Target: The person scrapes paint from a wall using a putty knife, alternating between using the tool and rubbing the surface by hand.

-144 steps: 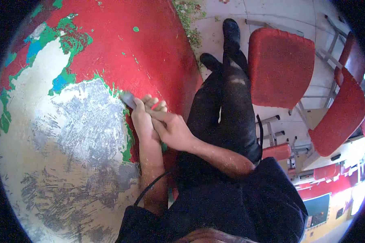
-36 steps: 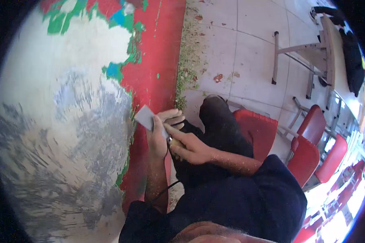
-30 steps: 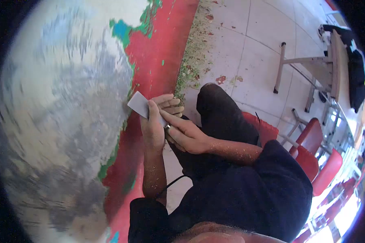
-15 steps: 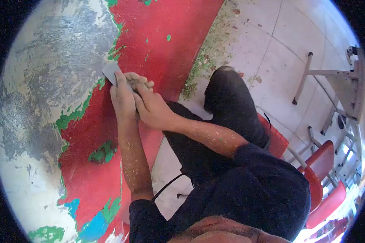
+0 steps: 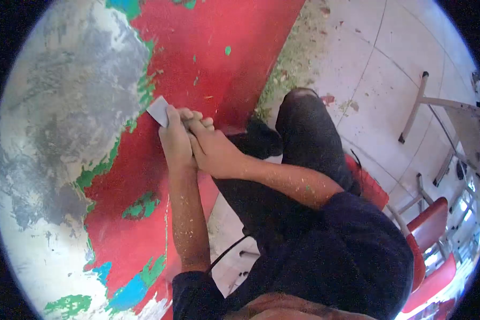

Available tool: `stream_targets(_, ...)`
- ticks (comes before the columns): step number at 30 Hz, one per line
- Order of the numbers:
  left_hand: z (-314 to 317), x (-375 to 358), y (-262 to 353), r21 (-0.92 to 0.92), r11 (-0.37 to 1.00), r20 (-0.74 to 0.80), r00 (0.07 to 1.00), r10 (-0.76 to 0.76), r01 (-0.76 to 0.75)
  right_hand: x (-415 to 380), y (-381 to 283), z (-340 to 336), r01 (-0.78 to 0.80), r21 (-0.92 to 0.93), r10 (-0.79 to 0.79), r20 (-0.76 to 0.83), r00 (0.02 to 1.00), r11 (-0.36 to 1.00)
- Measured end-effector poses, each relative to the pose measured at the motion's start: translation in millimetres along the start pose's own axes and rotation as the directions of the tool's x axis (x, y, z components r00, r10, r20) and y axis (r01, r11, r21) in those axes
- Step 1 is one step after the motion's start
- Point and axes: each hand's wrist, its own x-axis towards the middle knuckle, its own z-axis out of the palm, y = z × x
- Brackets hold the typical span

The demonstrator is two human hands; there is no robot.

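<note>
My left hand [image 5: 174, 140] is closed around a scraper [image 5: 158, 112] with a flat grey blade; its thumb lies along the blade. My right hand [image 5: 218, 152] wraps over the fingers of the left from the other side, pressing on the same tool. Most of the handle is hidden inside the hands. The blade's edge is right at the ragged border where red paint [image 5: 208, 69] gives way to a bare grey and white wall [image 5: 74, 106]. Green paint [image 5: 104, 168] shows in strips along that border. Pale flecks cling to both forearms.
Paint chips [image 5: 285, 69] litter the tiled floor [image 5: 394, 32] along the wall's foot. My bent knee [image 5: 304, 114] in dark trousers is close to the wall. Red chairs [image 5: 431, 221] with metal legs stand at the right, near a grey metal frame [image 5: 418, 106]. Blue patches [image 5: 128, 293] show low on the wall.
Both hands and the scraper have slid down along the paint border, slightly to the right, still gripping together. The whole view has shifted a little to the right as well.
</note>
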Motion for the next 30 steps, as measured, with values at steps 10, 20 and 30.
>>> stream_targets(10, -18, -12, -13, -0.019, 0.808, 0.175, 0.794, 0.582, -0.589, -38, -13, -26, 0.104, 0.127, -0.119, 0.116, 0.986, 0.986)
stream_targets(20, 11, -16, 6, -0.366, 0.892, -0.03, 0.961, 0.274, -0.266, -18, -4, -23, -0.132, 0.361, 0.121, 0.054, 0.991, 0.923)
stream_targets(30, 10, -13, -2, -0.264, 0.953, -0.203, 0.975, 0.093, -0.146, -13, 25, 2, 0.108, 0.32, -0.077, -0.107, 0.991, 0.941)
